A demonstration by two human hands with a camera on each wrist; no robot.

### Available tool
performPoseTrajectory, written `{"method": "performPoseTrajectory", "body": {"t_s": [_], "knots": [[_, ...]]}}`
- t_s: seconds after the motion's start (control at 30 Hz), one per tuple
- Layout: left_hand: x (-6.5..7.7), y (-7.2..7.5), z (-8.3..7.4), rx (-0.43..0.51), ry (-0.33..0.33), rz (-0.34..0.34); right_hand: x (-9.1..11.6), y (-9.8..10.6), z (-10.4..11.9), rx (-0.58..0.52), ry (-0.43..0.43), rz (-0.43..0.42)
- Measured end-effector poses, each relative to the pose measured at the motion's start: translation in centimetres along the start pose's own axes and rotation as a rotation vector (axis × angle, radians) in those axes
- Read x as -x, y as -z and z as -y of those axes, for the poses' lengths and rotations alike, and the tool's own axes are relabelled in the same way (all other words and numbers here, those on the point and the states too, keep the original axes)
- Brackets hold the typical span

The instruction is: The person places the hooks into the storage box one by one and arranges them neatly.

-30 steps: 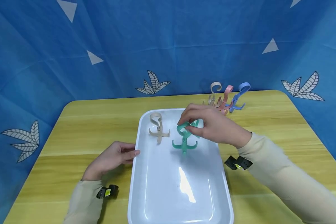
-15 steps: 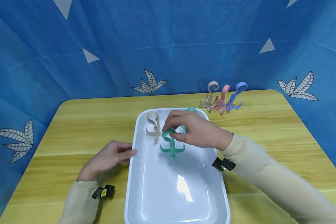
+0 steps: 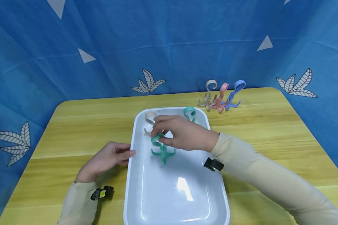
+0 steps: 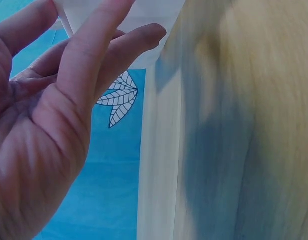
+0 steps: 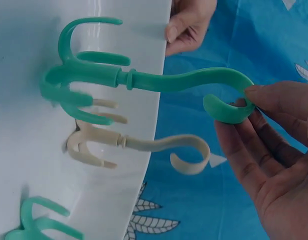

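Note:
My right hand [image 3: 183, 132] pinches the curled top of a green rotating four-prong hanger hook [image 3: 163, 153] between thumb and fingers. The hook stands upright, its prongs close over the floor of the white tray [image 3: 169, 193]. Just behind it in the tray is a beige hook [image 3: 150, 115], partly hidden by the right hand. A second green hook [image 3: 189, 111] stands in the tray's far right corner. At the tray's left side my left hand [image 3: 108, 157] holds the rim, thumb over the edge and the other fingers outside.
On the wooden table [image 3: 87, 125], behind the tray to the right, a beige hook [image 3: 207, 99], a pink hook [image 3: 220, 104] and a blue hook [image 3: 232, 98] stand close together. A blue patterned cloth [image 3: 115, 47] hangs behind the table.
My right hand has carried the green hook leftward and slightly nearer across the tray, to in front of the beige one. The left hand stays at the rim.

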State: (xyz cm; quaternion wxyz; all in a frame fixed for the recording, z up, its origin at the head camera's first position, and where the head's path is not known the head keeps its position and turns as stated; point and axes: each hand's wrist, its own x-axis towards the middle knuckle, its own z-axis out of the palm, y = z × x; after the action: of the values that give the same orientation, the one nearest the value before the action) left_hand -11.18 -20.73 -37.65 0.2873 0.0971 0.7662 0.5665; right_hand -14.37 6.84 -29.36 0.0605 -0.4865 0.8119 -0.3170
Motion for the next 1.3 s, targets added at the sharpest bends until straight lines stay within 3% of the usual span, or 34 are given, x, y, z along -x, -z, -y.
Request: {"method": "performPoseTrajectory", "body": {"t_s": [0.5, 0.87, 1.13, 1.3], "knots": [[0.0, -0.1, 0.1, 0.039, -0.006, 0.003, -2.2, -1.1, 0.2, 0.004, 0.003, 0.020], [-0.4, -0.2, 0.1, 0.044, -0.008, 0.010, -1.4, -0.7, 0.1, 0.042, -0.048, 0.022], [-0.1, 0.0, 0.4, 0.028, 0.008, -0.007, -0.6, -0.3, -0.2, 0.030, -0.081, -0.041], [0.0, -0.1, 0.3, 0.018, 0.011, -0.010, 1.0, 0.9, -0.6, 0.035, -0.134, -0.093]]}}
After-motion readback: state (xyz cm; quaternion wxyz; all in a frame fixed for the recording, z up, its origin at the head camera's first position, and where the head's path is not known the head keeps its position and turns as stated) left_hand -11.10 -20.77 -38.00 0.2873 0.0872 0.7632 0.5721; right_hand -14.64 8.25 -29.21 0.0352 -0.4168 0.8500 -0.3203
